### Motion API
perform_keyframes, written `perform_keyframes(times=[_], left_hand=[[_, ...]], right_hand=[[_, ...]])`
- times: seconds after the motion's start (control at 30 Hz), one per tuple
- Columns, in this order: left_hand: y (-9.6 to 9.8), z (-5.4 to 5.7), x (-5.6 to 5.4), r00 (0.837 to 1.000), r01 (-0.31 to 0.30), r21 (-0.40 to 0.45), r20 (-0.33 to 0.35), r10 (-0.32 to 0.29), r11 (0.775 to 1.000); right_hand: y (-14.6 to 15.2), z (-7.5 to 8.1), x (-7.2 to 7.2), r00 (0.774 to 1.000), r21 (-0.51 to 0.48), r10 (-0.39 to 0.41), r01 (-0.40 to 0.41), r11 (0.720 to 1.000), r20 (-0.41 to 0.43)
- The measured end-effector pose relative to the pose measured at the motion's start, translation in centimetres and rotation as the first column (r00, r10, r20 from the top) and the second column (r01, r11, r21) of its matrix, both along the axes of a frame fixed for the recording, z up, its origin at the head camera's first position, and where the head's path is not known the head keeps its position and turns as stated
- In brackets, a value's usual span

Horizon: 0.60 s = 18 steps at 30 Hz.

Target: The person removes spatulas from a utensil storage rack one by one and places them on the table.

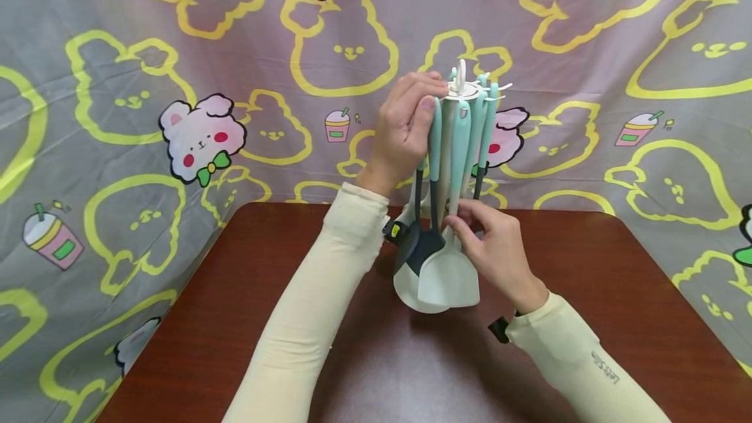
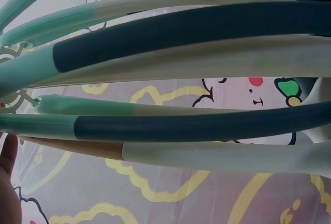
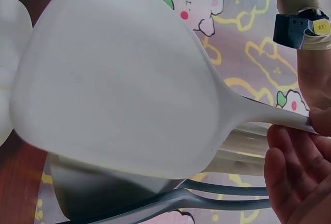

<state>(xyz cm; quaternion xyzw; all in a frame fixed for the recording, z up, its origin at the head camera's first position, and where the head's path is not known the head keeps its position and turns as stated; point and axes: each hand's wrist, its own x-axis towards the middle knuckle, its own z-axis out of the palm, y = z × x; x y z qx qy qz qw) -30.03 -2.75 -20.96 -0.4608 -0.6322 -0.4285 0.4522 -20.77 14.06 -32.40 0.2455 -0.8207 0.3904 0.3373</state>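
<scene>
In the right hand (image 1: 499, 241), pinched between thumb and fingers just above the blade: the white spatula (image 1: 451, 279), handle up, at the near side of the utensil stand (image 1: 467, 90). With the left hand (image 1: 405, 124) curled over the stand's top, brace against tipping. Steer lightly by the neck, without scraping the dark utensil (image 1: 423, 250) just behind. Whether hung at the upper end: impossible to tell.

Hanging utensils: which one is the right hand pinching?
The frontmost white turner, broad-bladed: the right hand pinches its stem, while a dark-headed utensil hangs partly behind it.
</scene>
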Motion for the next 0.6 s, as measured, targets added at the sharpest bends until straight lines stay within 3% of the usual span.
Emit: perform_keyframes(times=[0.6], left_hand=[[0.08, -0.18, -0.2, 0.999, -0.021, 0.007, -0.031, 0.022, 1.0]], right_hand=[[0.12, 0.21, 0.18, 1.0, 0.001, 0.007, -0.006, 1.0, -0.029]])
